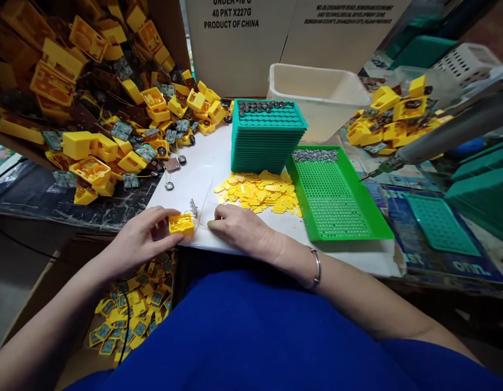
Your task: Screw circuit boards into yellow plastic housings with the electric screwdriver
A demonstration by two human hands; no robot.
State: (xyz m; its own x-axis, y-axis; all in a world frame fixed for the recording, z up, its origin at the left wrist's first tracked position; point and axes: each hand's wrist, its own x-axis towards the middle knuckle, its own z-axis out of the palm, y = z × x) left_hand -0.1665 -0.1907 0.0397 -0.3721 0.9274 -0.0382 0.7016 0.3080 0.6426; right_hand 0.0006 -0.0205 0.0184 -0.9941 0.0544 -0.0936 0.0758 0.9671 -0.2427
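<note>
Between the thumb and fingers of my left hand [147, 233] is a small yellow plastic case [181, 224], its hollow inside facing up at the white table's front edge. A small board [193, 207] stands on edge just behind the case. Thin wires [201, 224] run from the case toward my right hand [239, 225], whose thumb and forefinger are pinched at their end. Whether a small part is also in that pinch is hidden by the fingers. Behind my right hand lies a heap of flat yellow plastic pieces [261, 193].
Yellow cases with wired boards [92, 168] pile up at the left. A stack of teal trays [267, 136] stands behind the yellow pieces. Right of it are a green tray [336, 190] of small metal parts and a hanging screwdriver [392, 164]. A box of cases [133, 309] sits below.
</note>
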